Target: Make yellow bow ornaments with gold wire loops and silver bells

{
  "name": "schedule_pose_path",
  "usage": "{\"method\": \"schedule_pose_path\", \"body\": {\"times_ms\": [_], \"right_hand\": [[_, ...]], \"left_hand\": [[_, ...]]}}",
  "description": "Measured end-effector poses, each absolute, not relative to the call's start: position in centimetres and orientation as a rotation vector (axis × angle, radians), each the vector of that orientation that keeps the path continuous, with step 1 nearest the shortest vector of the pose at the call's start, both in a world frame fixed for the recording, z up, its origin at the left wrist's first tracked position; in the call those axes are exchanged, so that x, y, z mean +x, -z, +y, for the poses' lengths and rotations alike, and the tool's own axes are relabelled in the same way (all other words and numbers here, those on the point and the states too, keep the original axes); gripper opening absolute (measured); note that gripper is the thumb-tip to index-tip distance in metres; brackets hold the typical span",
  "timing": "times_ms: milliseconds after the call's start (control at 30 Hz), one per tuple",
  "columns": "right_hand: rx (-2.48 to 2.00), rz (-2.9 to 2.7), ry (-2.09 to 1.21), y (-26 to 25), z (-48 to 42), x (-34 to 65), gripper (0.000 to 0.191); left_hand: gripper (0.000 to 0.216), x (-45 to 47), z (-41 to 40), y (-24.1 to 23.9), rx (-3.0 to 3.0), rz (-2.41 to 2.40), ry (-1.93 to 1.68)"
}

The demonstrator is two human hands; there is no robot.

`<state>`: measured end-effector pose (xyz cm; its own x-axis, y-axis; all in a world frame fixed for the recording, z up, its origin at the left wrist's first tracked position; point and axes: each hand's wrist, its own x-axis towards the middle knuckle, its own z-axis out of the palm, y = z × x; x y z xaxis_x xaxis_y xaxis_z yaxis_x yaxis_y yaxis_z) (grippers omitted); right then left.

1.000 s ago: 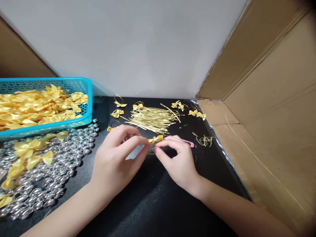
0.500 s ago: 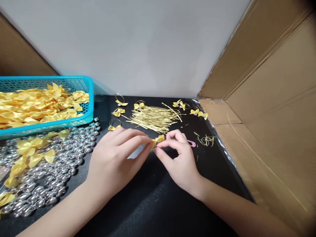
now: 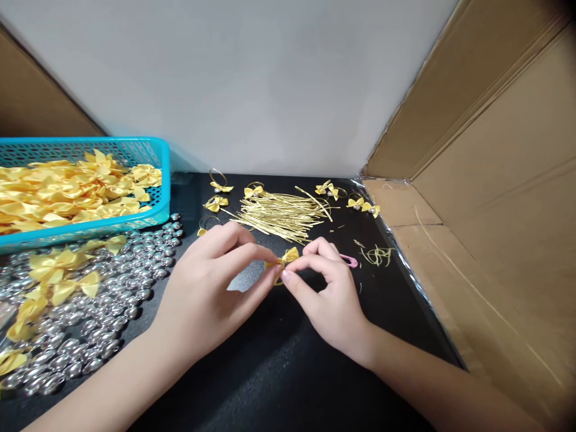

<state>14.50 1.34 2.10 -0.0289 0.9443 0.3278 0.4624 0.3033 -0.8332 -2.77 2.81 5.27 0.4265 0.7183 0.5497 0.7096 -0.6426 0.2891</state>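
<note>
Between my two hands is a small yellow ribbon bow (image 3: 289, 255), held above the black table. My left hand (image 3: 216, 285) pinches its left side between thumb and forefinger. From the other side, the thumb and forefinger of my right hand (image 3: 324, 287) close at the bow's lower middle. A thin gold loop shows just below the fingertips; what exactly the right fingers grip is too small to make out. Just beyond the hands lies a pile of gold twist ties (image 3: 283, 216). A pink thread snipper handle (image 3: 348, 261) sticks out behind my right hand, mostly hidden.
A blue basket (image 3: 165, 180) full of yellow bows stands at left. Silver beads (image 3: 96, 318) spread before it, with loose bows (image 3: 76, 287) on top. Finished-looking bows with rings (image 3: 362, 205) line the back. Gold scraps (image 3: 377, 256) lie right, near the cardboard wall (image 3: 504, 150).
The bow has turned a little between my fingers, and its gold-tied middle and a loop beneath now show. My left forefinger has lifted and bent slightly; my right hand has barely moved.
</note>
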Motion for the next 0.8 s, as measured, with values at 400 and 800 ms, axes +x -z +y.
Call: {"method": "schedule_pose_path", "body": {"times_ms": [400, 800], "right_hand": [[-1.292, -1.600, -0.740, -2.39, 1.24, 14.43, 0.016], [-1.228, -1.595, -0.811, -1.98, 1.15, 14.44, 0.011]], "left_hand": [[0.014, -3.10, 2.93, -4.95, 2.630, 1.299, -0.968], [0.013, -3.00, 2.99, -5.62, 2.156, 1.340, -0.865]]}}
